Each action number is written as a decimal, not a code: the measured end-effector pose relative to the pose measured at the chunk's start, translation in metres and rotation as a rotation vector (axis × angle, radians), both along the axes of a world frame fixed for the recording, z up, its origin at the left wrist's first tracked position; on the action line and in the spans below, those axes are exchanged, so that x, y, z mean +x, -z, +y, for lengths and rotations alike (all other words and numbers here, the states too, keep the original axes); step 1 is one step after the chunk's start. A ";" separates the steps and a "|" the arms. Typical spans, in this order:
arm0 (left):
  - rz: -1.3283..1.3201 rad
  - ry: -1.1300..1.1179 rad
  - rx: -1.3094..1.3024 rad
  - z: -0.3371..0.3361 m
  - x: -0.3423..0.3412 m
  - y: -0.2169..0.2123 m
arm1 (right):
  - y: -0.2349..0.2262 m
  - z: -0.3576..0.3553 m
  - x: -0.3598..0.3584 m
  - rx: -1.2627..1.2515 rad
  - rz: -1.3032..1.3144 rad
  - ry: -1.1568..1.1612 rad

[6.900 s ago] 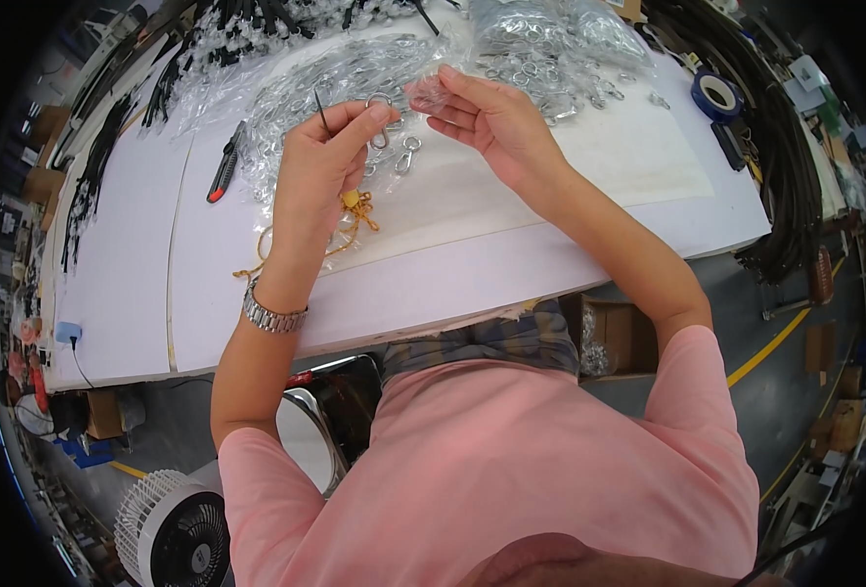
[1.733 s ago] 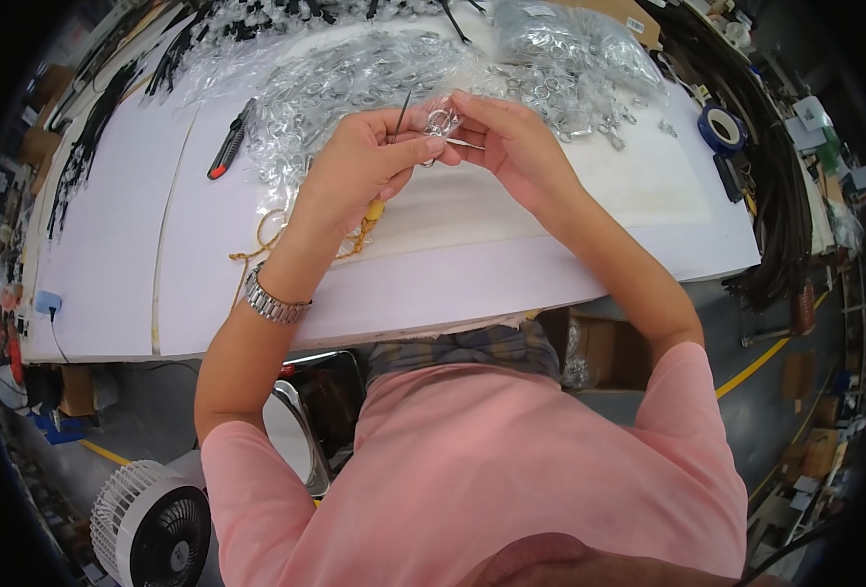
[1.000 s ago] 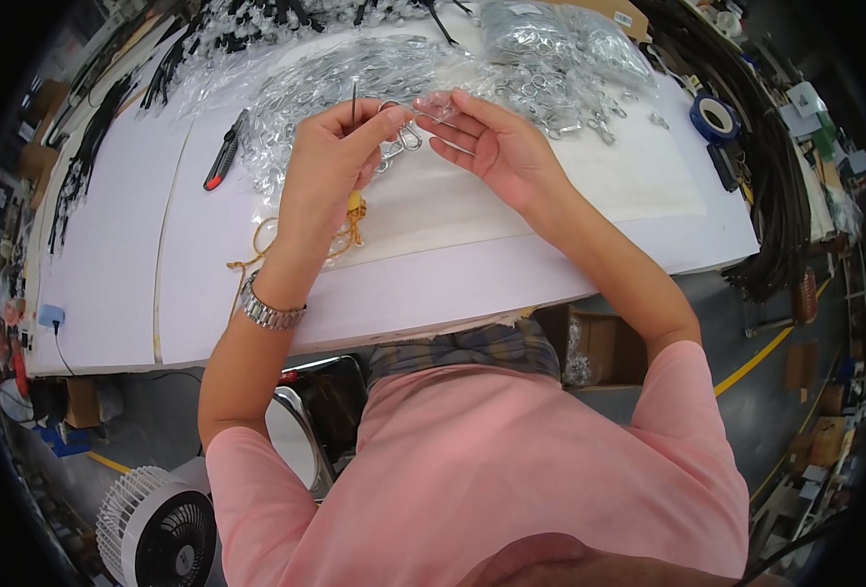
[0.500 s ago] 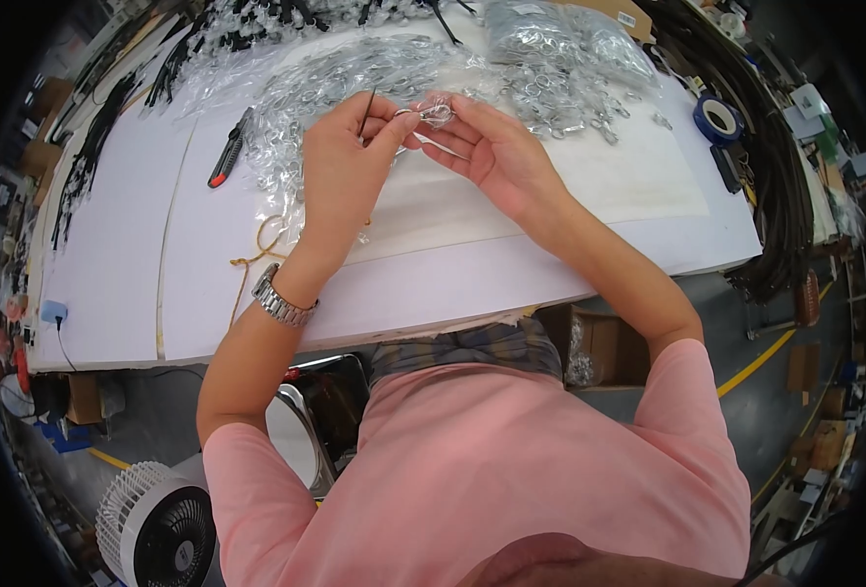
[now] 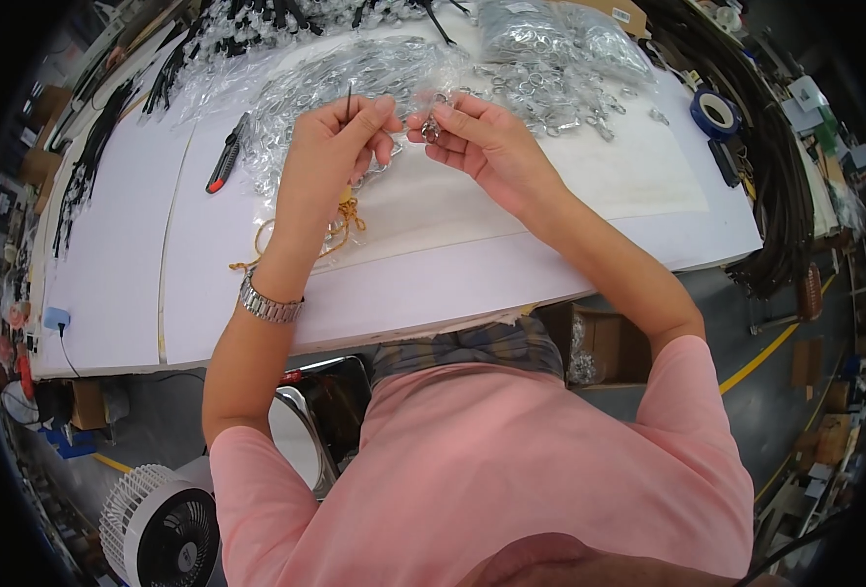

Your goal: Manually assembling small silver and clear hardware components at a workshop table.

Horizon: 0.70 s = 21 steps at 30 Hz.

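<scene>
Right hand (image 5: 482,137) pinched shiny metal clasp (image 5: 431,130) above white worktop (image 5: 110,284); left hand (image 5: 333,147), just beside, held slim dark tool (image 5: 349,101); heap of clear-bagged metal hardware (image 5: 345,73) lay beyond both hands.

Bare right hand (image 5: 488,147) pinches small silver metal fitting (image 5: 431,130); bare left hand (image 5: 330,147) holds thin dark rod (image 5: 349,100). Red-black utility knife (image 5: 225,157) on white tabletop (image 5: 105,303).
</scene>
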<state>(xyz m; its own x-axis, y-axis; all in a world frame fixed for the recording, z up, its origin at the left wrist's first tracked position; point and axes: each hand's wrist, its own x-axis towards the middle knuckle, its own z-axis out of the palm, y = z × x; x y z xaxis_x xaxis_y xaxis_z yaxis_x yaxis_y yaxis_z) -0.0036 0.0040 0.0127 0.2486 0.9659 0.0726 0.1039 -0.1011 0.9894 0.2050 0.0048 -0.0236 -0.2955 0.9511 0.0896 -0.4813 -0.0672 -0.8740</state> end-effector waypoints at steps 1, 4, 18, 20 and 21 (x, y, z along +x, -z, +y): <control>-0.071 0.028 0.062 0.004 -0.004 0.001 | -0.005 0.000 0.001 0.012 -0.021 -0.076; -0.156 0.170 0.011 0.007 -0.006 0.002 | -0.006 -0.003 -0.002 0.018 -0.059 -0.214; 0.064 -0.005 0.249 -0.003 0.009 0.013 | -0.006 -0.021 -0.014 0.542 -0.794 0.144; 0.080 -0.050 0.301 -0.006 0.011 0.013 | -0.008 -0.021 -0.013 0.676 -1.004 0.204; 0.083 -0.050 0.303 -0.007 0.011 0.010 | -0.008 -0.021 -0.013 0.678 -1.001 0.205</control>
<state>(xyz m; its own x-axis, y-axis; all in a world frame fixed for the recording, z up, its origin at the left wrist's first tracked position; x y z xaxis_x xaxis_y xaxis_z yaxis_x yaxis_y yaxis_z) 0.0072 -0.0027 0.0025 0.2181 0.9145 0.3406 0.1951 -0.3829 0.9030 0.1920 -0.0165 -0.0152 -0.3685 0.8371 0.4042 0.4746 0.5433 -0.6925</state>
